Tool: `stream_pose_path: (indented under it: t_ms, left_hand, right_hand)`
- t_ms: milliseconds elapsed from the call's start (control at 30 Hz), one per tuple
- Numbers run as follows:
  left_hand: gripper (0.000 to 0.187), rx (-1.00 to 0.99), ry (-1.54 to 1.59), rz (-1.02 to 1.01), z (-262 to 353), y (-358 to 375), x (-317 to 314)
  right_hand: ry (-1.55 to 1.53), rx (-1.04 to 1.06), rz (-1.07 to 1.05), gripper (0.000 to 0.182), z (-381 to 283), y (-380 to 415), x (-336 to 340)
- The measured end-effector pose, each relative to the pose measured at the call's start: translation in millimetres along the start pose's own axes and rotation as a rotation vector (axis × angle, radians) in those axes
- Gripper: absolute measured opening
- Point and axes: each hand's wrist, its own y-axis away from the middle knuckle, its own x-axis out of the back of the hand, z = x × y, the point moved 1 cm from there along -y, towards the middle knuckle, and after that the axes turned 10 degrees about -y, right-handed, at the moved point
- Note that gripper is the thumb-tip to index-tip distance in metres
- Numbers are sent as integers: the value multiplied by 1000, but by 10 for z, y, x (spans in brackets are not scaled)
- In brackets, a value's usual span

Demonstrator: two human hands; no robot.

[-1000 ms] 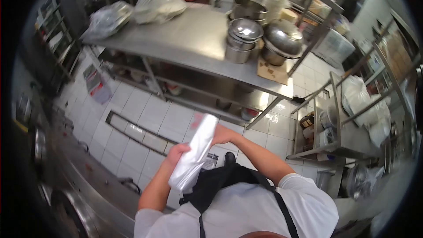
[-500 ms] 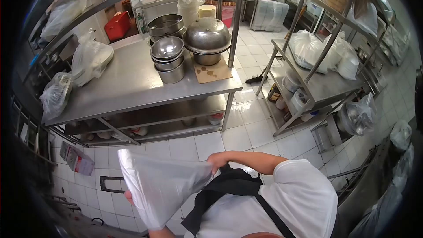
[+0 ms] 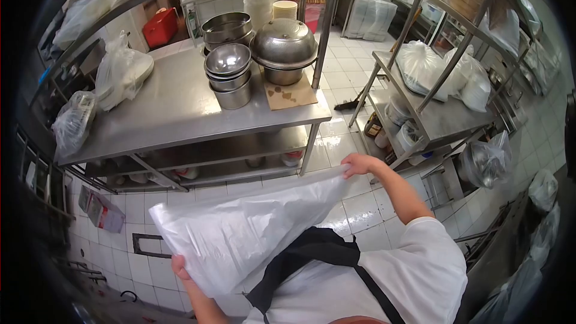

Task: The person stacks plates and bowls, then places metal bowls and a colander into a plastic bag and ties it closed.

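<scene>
A roll of clear plastic film [image 3: 240, 228] is stretched across the front of my body. My left hand [image 3: 181, 267] grips the rolled edge at the lower left, its fingers partly hidden behind the plastic. At the upper right, my right hand [image 3: 358, 165] is closed on the sheet's pulled-out corner. Between the two hands the sheet hangs wide and wrinkled, above the tiled floor and against my black apron [image 3: 312, 249].
A steel table [image 3: 162, 99] ahead carries stacked steel bowls [image 3: 229, 75], a domed pot [image 3: 285, 48] and bagged containers [image 3: 123, 75]. To the right stands a steel shelf unit [image 3: 420, 111] with filled bags. A carton [image 3: 102, 210] sits on the floor at left.
My right hand has moved up and to the right, away from my body, drawing the plastic out wider. My left hand stays at the roll on the left.
</scene>
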Motion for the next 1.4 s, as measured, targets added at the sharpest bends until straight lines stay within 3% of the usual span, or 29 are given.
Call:
stream_pose_path:
  t_ms: [33, 167, 233, 267, 333, 400, 467, 533, 600, 667, 733, 800, 867, 900, 1000, 1100, 1133, 1167, 1200, 1233, 1300, 1400]
  left_hand:
    - [84, 10, -71, 36, 27, -4, -17]
    - [78, 106, 68, 228, 9, -34, 24]
    - [76, 107, 65, 271, -170, -54, 313]
    - [74, 120, 100, 205, -249, -66, 353]
    - [70, 134, 169, 106, -412, 47, 428]
    - [72, 233, 134, -59, -569, 120, 426]
    - [77, 313, 147, -179, -759, 126, 363]
    - [79, 311, 256, -217, -981, 129, 447]
    - [80, 283, 372, -220, -1090, 110, 405]
    - [79, 235, 490, -177, -1121, 62, 308]
    - [83, 171, 438, -214, -1045, 37, 208]
    - [85, 114, 334, -163, -955, 66, 121]
    - [87, 142, 370, -131, -966, 83, 125]
    - [89, 156, 389, -114, -972, 92, 128]
    - [89, 200, 511, -156, -1036, 25, 328]
    - [86, 135, 202, -76, -1300, 86, 800]
    - [85, 192, 285, -71, -1315, 130, 789]
    - [84, 239, 370, -57, -1282, 112, 753]
    - [83, 277, 454, -39, -1234, 99, 726]
    - [81, 265, 522, -80, -1169, 43, 665]
    - [79, 263, 463, -136, -1066, -28, 690]
    - [73, 298, 210, -149, -1033, -55, 768]
  right_hand:
    - [34, -12, 9, 45, 72, 63, 47]
    - [-113, 291, 441, 44, 441, 200, 274]
    - [-199, 146, 448, 45, 374, 374, 458]
    - [-242, 79, 439, 45, 271, 434, 548]
    - [-157, 41, 648, 37, 315, 490, 758]
    - [-668, 143, 906, 26, 562, 476, 997]
    - [-930, 468, 917, 18, 261, 633, 1233]
    - [-1222, 500, 839, 19, 225, 703, 1516]
    - [-1226, 589, 784, 32, 161, 793, 1818]
    - [-856, 581, 1108, 29, -31, 878, 2073]
    - [-412, 225, 1187, 28, 585, 964, 2826]
    - [-203, 297, 1285, 39, 227, 1164, 3054]
    - [-313, 313, 1264, 42, -334, 1389, 3010]
    - [-70, 129, 1338, 47, -632, 1532, 3011]
    - [-58, -30, 1385, 66, -148, 1697, 3699]
    - [115, -63, 1435, 75, 368, 1840, 4222]
    - [75, -18, 1329, 70, 438, 1896, 4312]
    - [-433, 58, 1138, 69, 753, 1926, 4566]
    - [-463, -71, 1071, 62, 678, 1973, 4547]
    - [-690, 68, 1105, 61, 442, 1946, 4271]
    - [-882, 9, 1116, 59, 309, 1996, 4121]
    - [-720, -148, 1311, 59, 736, 2253, 4432]
